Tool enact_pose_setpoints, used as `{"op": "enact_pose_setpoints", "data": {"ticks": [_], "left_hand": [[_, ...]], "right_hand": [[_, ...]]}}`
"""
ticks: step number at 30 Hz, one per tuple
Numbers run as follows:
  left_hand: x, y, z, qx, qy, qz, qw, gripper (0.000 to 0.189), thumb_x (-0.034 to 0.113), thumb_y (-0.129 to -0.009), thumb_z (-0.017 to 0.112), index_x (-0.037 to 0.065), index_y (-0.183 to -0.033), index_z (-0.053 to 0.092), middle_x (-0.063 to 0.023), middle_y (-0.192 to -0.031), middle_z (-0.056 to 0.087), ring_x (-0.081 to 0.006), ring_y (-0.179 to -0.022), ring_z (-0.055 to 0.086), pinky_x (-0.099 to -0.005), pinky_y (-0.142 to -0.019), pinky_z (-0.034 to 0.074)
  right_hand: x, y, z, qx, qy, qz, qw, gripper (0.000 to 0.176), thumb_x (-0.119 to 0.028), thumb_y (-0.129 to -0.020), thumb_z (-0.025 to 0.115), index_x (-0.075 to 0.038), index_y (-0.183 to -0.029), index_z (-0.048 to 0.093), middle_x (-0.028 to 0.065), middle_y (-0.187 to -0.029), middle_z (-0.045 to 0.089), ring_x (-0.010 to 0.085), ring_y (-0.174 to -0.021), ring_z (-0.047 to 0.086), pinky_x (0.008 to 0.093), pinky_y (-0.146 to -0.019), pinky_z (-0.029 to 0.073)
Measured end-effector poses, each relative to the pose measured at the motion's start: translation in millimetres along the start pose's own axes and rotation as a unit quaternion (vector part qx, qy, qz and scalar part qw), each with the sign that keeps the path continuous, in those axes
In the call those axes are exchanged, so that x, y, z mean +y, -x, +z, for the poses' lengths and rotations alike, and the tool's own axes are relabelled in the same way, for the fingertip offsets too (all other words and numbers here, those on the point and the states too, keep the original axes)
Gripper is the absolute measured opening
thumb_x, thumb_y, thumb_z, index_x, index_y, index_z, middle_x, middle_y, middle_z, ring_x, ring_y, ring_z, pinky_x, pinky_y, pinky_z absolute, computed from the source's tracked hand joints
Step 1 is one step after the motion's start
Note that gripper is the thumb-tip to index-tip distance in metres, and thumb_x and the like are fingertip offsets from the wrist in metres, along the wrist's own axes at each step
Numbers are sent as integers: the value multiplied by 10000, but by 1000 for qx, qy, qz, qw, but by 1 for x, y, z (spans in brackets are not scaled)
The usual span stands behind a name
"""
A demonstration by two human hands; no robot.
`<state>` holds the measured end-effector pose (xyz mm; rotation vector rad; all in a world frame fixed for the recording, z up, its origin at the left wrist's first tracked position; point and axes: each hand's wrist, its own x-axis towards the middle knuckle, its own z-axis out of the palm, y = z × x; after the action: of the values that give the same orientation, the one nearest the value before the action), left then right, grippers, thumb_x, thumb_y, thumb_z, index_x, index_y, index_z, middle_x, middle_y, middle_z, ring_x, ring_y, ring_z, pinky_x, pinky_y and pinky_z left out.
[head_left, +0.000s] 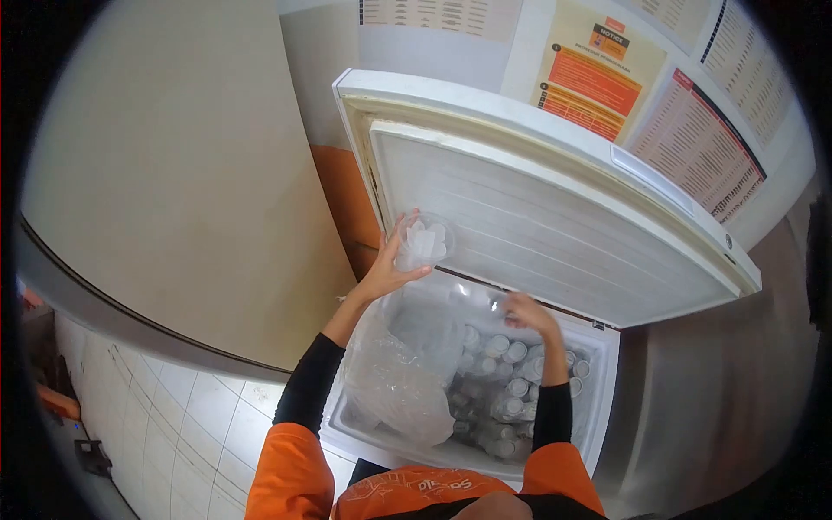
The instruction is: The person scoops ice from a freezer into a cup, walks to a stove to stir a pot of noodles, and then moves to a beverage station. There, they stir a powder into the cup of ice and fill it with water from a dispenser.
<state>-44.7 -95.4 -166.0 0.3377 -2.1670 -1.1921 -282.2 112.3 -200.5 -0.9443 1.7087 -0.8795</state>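
left hand [386, 273], fingers clamped on the ice cup [423, 241] over the freezer [604, 381]; right hand [529, 314] at the ice bag [403, 386], grip too blurred to tell. filling stage, i'd say; next needs ice carried up.

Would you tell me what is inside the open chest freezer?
A large clear plastic bag fills the left of the freezer; capped bottles stand packed on the right. Whatever lies beneath them is covered.
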Motion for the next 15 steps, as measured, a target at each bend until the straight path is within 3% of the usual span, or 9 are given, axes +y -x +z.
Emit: {"op": "enact_pose_setpoints", "data": {"ticks": [1,3,5,7,8,10,11,13,15], "left_hand": [[2,-1,-1,-7,12,-11,1000,923,340,-730,705,100,-1427,149,-66,-1490,163,-291,-1383,29,-514,-1066,-57],[1,-2,0,-6,10,-10,1000,921,337,-730,706,100,-1426,151,-67,-1488,168,-292,-1383,28,-517,-1064,-61],[1,-1,1,-4,9,-9,1000,919,333,-730,707,99,-1425,153,-69,-1486,172,-293,-1384,26,-520,-1062,-66],[1,-1,1,-6,-3,-6,1000,898,283,-736,713,81,-1418,166,-92,-1474,196,-284,-1377,80,-477,-1085,22],[2,0,1,1,-7,-4,1000,898,283,-736,713,81,-1418,166,-92,-1474,196,-284,-1377,80,-477,-1085,22],[8,2,0,-8,97,4,995,861,217,-742,715,66,-1405,188,-107,-1455,228,-256,-1347,182,-400,-1083,146],[15,8,-2,-3,93,7,996,861,217,-742,715,66,-1405,188,-107,-1455,228,-256,-1347,182,-400,-1083,146],[30,28,-4,28,132,-6,991,838,176,-739,720,39,-1388,207,-107,-1407,296,-216,-1284,278,-335,-1051,233],[34,61,-2,75,149,-21,986,839,185,-733,731,21,-1376,218,-91,-1343,363,-193,-1242,322,-341,-1037,255]], "right_hand": [[44,-21,8,-16,20,5,1000,248,-233,-823,518,9,-807,572,34,-563,528,110,-439,494,229,-378,369],[74,-49,39,-73,182,67,978,338,-282,-807,527,49,-853,576,111,-605,578,163,-455,550,277,-392,430],[82,-60,88,-20,191,109,975,357,-258,-830,496,75,-942,558,211,-786,624,237,-570,623,340,-525,510],[90,-69,117,-74,375,-102,919,343,-209,-866,440,79,-1033,522,255,-977,591,318,-775,632,399,-743,510],[74,-66,127,32,362,-147,920,349,-194,-850,453,56,-1086,513,259,-959,588,344,-837,606,416,-769,482],[-4,-21,119,190,327,-280,882,342,-144,-819,483,14,-1119,527,250,-961,579,370,-911,570,438,-801,445],[-62,14,107,241,303,-361,848,316,-108,-804,498,-5,-1098,549,237,-980,573,371,-924,559,443,-807,436],[-117,71,81,389,286,-494,722,279,-67,-763,508,-35,-1018,616,177,-1008,563,333,-942,553,428,-835,420],[-152,99,50,544,334,-555,533,273,-88,-767,513,-50,-1015,623,142,-1018,558,317,-942,548,474,-877,379]]}}
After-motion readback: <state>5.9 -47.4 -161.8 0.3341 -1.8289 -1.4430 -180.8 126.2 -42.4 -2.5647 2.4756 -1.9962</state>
